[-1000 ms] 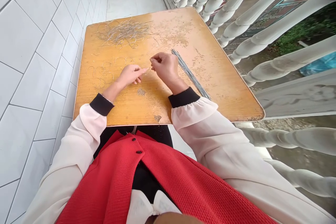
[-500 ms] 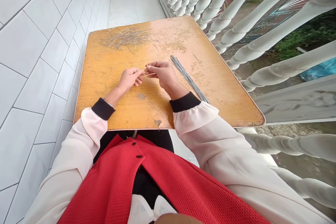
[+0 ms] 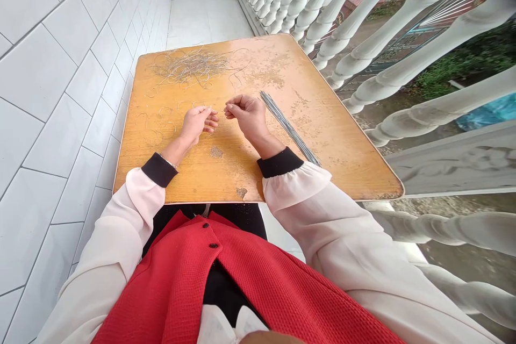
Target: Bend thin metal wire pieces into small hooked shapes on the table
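Note:
My left hand (image 3: 196, 122) and my right hand (image 3: 246, 114) hover close together over the middle of a worn wooden table (image 3: 342, 134). Both have their fingers curled and pinched; a thin wire seems to run between them, too fine to see clearly. A bundle of straight grey wires (image 3: 288, 128) lies just right of my right hand. Several bent wire loops (image 3: 155, 121) lie flat on the table left of my left hand. A tangled heap of wire (image 3: 189, 64) sits at the far left corner.
A white tiled wall (image 3: 60, 75) runs along the table's left side. White balusters (image 3: 363, 37) of a balcony railing stand close on the right. A tiled floor (image 3: 205, 11) stretches beyond the table's far edge.
My hands have drawn slightly apart and both have curled tighter. The left forefinger, stretched out a second ago, is now folded in. The view has tilted, so the table sits lower.

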A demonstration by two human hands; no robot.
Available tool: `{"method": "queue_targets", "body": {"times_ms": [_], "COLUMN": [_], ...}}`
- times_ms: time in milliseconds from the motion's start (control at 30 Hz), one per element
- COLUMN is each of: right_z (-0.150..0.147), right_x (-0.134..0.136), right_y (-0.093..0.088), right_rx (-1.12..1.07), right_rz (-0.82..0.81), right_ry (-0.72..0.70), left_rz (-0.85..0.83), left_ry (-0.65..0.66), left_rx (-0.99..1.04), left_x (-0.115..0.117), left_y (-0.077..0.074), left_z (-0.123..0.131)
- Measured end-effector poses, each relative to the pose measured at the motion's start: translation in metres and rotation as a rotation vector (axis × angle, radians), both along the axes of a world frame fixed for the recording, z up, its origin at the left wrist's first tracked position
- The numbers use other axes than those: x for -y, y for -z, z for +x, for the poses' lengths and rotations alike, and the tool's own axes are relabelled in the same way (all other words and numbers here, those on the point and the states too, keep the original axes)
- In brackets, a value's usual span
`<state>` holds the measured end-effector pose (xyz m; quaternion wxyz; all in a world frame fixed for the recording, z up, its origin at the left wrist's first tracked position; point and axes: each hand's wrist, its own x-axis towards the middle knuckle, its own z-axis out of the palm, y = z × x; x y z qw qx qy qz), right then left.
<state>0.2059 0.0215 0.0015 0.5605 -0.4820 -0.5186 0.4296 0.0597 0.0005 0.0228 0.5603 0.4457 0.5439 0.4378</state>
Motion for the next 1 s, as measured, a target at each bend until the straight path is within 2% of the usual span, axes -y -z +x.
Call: {"method": "queue_targets", "body": {"times_ms": [200,367,567,800,1000], "right_z": [0.001,0.002,0.007,0.011,0.013], "right_x": [0.000,0.004,0.002,0.000,-0.002], "right_y": [0.001,-0.004,-0.004,-0.006,-0.006], "right_rx": [0.033,-0.029,-0.105,-0.099,-0.067], "right_rz": [0.040,0.021,-0.035,-0.108,-0.099], "right_ry": [0.015,-0.006,-0.057,-0.083,-0.085], "left_rz": [-0.028,0.092,0.157,0.104,0.090], "left_ry": [0.014,0.025,0.056,0.168,0.225], "left_rx": [0.097,0.158,0.163,0.150,0.134], "left_x": [0.001,-0.001,-0.003,-0.002,0.000], "left_y": [-0.001,0.008,0.015,0.016,0.014], "left_z": [-0.001,0.000,-0.002,-0.006,-0.005]}}
